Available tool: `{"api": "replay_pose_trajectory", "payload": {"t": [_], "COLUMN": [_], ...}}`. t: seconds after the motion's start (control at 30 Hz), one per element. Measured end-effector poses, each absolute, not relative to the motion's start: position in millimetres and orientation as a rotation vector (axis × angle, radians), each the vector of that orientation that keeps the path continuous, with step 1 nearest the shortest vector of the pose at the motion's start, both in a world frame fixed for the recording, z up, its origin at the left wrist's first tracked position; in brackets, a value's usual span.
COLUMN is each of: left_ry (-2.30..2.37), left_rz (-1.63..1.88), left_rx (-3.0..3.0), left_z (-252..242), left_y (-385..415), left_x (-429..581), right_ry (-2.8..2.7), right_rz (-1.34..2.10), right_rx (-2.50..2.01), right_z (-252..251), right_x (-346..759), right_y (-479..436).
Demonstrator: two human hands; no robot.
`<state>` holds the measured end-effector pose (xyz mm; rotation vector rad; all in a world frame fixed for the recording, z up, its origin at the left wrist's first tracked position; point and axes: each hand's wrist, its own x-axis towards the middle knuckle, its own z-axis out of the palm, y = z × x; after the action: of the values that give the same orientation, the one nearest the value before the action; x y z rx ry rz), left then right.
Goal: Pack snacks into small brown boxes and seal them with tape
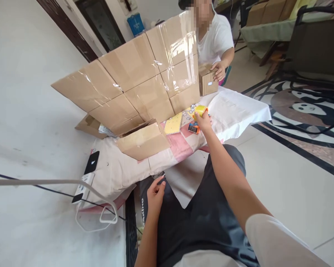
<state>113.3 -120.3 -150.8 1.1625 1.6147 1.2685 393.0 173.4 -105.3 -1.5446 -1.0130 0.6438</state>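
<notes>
My right hand [205, 121] is wrapped around a tape dispenser [194, 128] with orange and dark parts and a yellow roll [200, 110], just over the near edge of the table. Low over my left thigh, my left hand [156, 191] has its fingers drawn together. A small shiny bit shows at its fingertips, too small to name. An open cardboard box [143, 142] lies on the table between my hands. Beside it rests a yellow dotted pad [173, 124].
A tall taped cardboard panel [144, 70] stands across the table, which has a pink and white cloth [180, 146]. Behind it, a person [215, 40] has a hand on a small carton [208, 83]. A phone [91, 162], power strip [83, 188] and cables are at left.
</notes>
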Motion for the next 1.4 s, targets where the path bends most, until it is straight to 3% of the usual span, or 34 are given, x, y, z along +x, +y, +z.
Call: {"api": "replay_pose_trajectory", "payload": {"t": [0.1, 0.2, 0.5, 0.63, 0.83, 0.97, 1.1, 1.17, 1.4], "left_ry": [1.597, 1.585, 1.531, 1.530, 1.619, 1.682, 1.711, 1.781, 2.265], "left_rz": [1.317, 1.385, 1.490, 1.477, 1.374, 1.030, 0.871, 0.925, 1.621], "left_rx": [1.091, 1.032, 1.102, 1.194, 1.218, 1.244, 1.267, 1.371, 2.064], "left_z": [-147, -141, -97, -84, -84, -86, -89, -86, -24], "left_y": [-120, -113, -70, -57, -40, -29, -39, -46, -4], "left_x": [113, 112, 117, 114, 109, 102, 91, 87, 39], "right_ry": [-0.864, -1.039, -1.884, -1.948, -1.712, -1.772, -1.638, -1.605, -1.475], "right_rz": [0.481, 0.380, 1.090, 1.232, 1.081, 0.805, 0.788, 0.794, 0.881], "right_rx": [-1.696, -1.387, -0.606, -0.483, -0.468, -0.436, -0.451, -0.526, -0.622], "right_z": [-100, -84, -50, -52, -48, -40, -29, -27, -33], "right_x": [393, 383, 301, 276, 256, 258, 280, 291, 292], "right_y": [156, 126, 41, 33, 35, 34, 41, 51, 68]}}
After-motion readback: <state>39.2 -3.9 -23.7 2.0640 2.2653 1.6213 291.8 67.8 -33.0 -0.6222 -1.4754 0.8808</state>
